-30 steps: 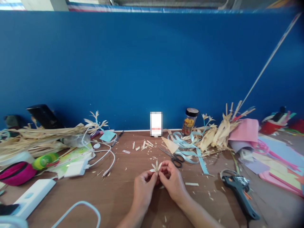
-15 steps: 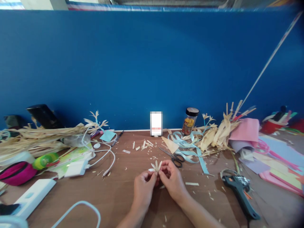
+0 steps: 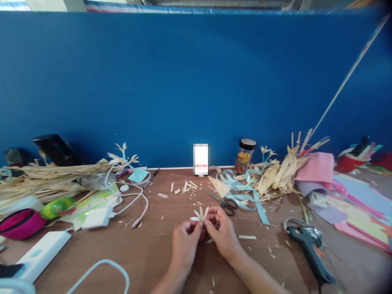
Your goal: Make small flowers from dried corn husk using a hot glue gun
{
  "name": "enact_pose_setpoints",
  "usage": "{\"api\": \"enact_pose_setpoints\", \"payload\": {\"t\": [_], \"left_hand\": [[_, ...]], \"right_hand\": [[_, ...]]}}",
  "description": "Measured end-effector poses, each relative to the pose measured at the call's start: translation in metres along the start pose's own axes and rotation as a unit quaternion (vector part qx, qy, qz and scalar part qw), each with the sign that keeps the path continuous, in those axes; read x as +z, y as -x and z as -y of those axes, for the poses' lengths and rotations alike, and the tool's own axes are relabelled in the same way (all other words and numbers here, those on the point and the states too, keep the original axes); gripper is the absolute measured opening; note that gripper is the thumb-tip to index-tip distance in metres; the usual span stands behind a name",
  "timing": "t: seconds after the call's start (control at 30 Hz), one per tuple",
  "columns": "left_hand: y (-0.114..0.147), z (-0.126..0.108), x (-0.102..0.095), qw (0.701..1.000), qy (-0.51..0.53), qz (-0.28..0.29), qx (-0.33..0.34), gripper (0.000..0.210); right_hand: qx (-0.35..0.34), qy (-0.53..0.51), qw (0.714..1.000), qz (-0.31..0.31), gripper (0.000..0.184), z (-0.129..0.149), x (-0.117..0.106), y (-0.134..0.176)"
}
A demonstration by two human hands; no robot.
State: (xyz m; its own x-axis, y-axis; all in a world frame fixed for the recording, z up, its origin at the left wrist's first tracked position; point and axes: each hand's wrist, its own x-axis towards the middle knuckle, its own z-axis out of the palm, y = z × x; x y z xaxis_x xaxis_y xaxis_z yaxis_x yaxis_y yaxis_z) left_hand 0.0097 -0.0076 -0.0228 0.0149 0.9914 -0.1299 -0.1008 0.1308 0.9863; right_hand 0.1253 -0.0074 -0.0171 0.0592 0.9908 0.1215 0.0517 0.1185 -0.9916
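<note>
A small corn-husk flower (image 3: 201, 213) with several pale pointed petals stands upright between my fingertips at the front middle of the table. My left hand (image 3: 187, 241) pinches its base from the left, thumb toward me. From the right, my right hand (image 3: 222, 234) pinches the same base, its other fingers curled behind. The lower end of the flower is hidden by my thumbs and fingers. Just beyond my right hand lie scissors (image 3: 228, 205) with dark handles. A cut strip of husk (image 3: 247, 237) rests to the right of that hand.
A glue gun (image 3: 310, 251) lies at right, near coloured papers (image 3: 364, 204). Light-blue ribbon (image 3: 255, 196), a jar (image 3: 244, 157) and husk bundles (image 3: 280, 175) stand behind. Husk scraps (image 3: 186, 187) are scattered ahead. At left are cables, a power strip (image 3: 44, 253) and a pink pouch (image 3: 23, 223).
Almost nothing differs. Both hands keep their pinch on the flower, and the view has shifted very slightly.
</note>
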Motion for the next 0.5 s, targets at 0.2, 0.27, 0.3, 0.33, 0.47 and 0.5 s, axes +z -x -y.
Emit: {"api": "enact_pose_setpoints", "payload": {"t": [0.2,0.27,0.3,0.33,0.47,0.5], "left_hand": [[0.0019,-0.0028,0.0005,1.0,-0.003,-0.002,-0.007,0.027],[0.0017,-0.0029,0.0006,1.0,-0.003,-0.004,-0.006,0.027],[0.0015,-0.0028,0.0007,1.0,-0.003,-0.005,-0.006,0.026],[0.0013,-0.0027,0.0007,1.0,-0.003,-0.006,-0.006,0.025],[0.0007,-0.0027,0.0004,1.0,-0.002,-0.002,-0.005,0.025],[0.0007,-0.0028,0.0003,1.0,-0.004,0.0,-0.002,0.025]], "right_hand": [[-0.007,0.01,1.0,-0.019,0.015,0.0023,-0.0011,-0.0004],[-0.005,0.006,1.0,-0.018,0.016,0.0035,-0.0013,-0.0002],[-0.002,0.004,1.0,-0.016,0.016,0.004,-0.0013,-0.0001],[0.0,0.002,1.0,-0.014,0.016,0.0045,-0.0013,0.0],[0.004,-0.004,1.0,-0.011,0.017,0.0049,-0.0015,0.0002],[0.005,-0.004,1.0,-0.011,0.017,0.0046,-0.0015,0.0001]]}}
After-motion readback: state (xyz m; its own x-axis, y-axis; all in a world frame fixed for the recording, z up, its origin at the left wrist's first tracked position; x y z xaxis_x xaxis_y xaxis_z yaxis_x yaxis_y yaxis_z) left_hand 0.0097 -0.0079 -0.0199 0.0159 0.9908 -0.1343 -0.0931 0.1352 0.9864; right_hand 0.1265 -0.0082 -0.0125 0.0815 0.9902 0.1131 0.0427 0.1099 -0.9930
